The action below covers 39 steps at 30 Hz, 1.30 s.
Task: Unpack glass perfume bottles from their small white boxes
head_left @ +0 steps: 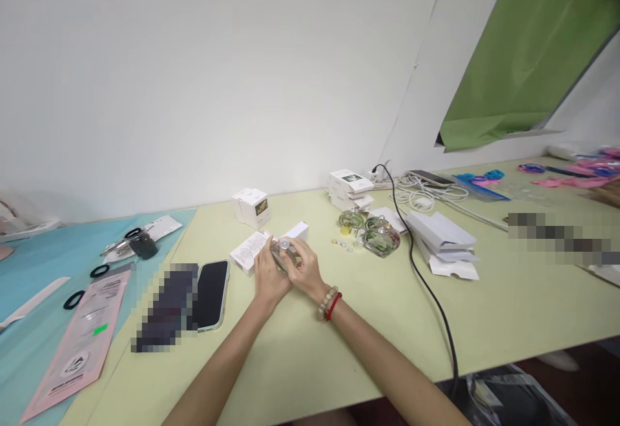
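Observation:
My left hand point(272, 276) and my right hand point(305, 268) are together above the table. Between them they grip a small glass bottle with a round silvery top point(285, 244), much of it hidden by my fingers. The right thumb and fingers close around the silvery top, while the left hand wraps the body. Just behind my hands lies an opened white carton point(250, 252) with printed text. To the right are several round, flattish glass bottles point(380, 240) with green and clear patterns. Small gold and silvery pieces point(343, 245) lie beside them.
White boxes point(251, 208) stand near the wall, with more boxes point(349, 186) farther right. Folded white cartons point(443, 242) lie right of a black cable point(426, 277) crossing the table. A phone point(212, 295), a pink packet point(82, 342) and a dark jar point(141, 243) are leftward.

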Each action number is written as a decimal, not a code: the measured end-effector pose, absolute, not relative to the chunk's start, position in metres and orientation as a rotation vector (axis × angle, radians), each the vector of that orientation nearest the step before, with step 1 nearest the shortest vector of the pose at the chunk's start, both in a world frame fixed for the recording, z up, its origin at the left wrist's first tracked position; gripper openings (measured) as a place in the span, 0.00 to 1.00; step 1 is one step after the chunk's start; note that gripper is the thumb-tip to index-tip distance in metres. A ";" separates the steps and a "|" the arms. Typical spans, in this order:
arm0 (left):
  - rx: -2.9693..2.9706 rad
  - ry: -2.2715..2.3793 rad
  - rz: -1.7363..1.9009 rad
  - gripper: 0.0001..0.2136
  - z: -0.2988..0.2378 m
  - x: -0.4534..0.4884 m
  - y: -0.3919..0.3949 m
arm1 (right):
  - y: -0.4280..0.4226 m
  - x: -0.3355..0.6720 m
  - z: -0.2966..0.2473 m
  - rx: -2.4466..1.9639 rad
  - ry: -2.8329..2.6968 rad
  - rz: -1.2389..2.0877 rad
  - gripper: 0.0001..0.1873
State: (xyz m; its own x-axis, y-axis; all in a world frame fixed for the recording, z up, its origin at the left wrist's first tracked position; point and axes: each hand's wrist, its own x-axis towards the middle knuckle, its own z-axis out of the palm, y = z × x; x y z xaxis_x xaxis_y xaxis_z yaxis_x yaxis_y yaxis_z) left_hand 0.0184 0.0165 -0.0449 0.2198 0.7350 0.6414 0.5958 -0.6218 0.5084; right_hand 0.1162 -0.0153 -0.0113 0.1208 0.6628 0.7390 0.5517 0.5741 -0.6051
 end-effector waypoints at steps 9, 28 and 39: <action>2.418 1.160 1.399 0.24 -0.044 0.019 0.014 | -0.013 0.120 -0.012 -1.104 -1.494 0.075 0.09; 2.383 1.184 1.333 0.28 -0.036 0.022 0.010 | -0.009 0.126 -0.010 -1.192 -1.369 0.184 0.12; 2.447 1.156 1.263 0.30 -0.039 0.021 0.010 | 0.002 0.183 0.019 -1.117 -0.884 0.088 0.22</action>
